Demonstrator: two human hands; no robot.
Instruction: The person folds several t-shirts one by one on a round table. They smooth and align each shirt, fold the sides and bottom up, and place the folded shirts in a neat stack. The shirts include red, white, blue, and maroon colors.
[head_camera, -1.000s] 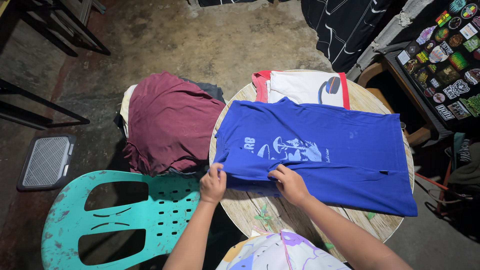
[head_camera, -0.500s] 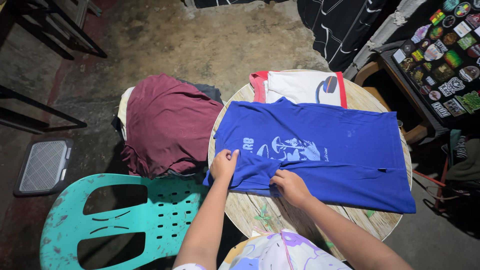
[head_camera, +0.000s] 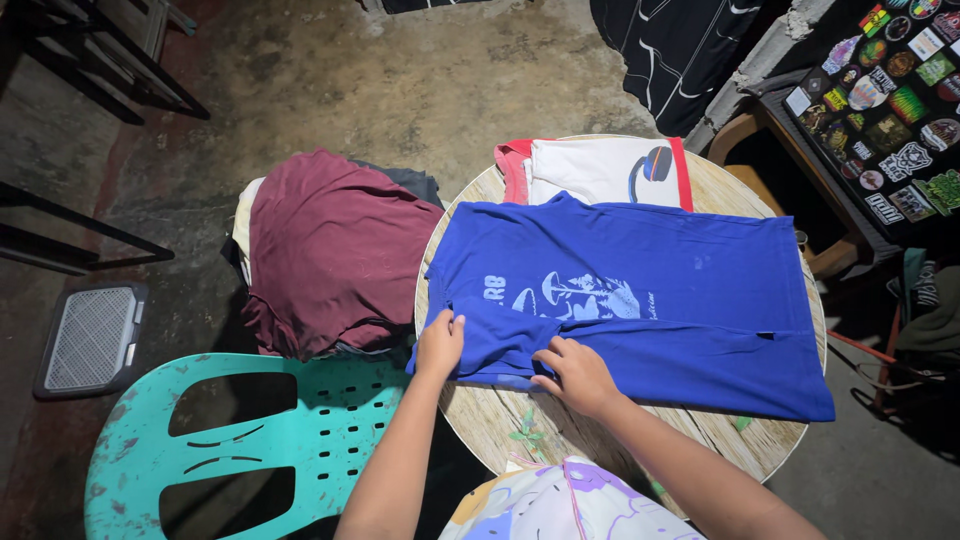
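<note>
A person's left hand (head_camera: 440, 343) and right hand (head_camera: 574, 373) press flat on the near long edge of a royal-blue cotton T-shirt with a pale printed graphic (head_camera: 640, 300), which lies spread across a round, pale wooden table (head_camera: 560, 435). Neither hand grips: the fingers lie loosely extended on the cloth, the left at the shirt's near corner by the sleeve, the right a little further along the same fold. The near side of the shirt looks already turned in over the body, leaving a straight crease running along it; the far side and the long hem end appear not yet folded, so the work seems only begun. Beside the table's near edge stands a scuffed turquoise plastic chair (head_camera: 230, 440). Beyond it, just left of the table, a maroon garment (head_camera: 335, 250) tops a heap of clothes. At the table's far edge, touching the blue shirt, rests a folded white shirt with red trim (head_camera: 595, 168).
</note>
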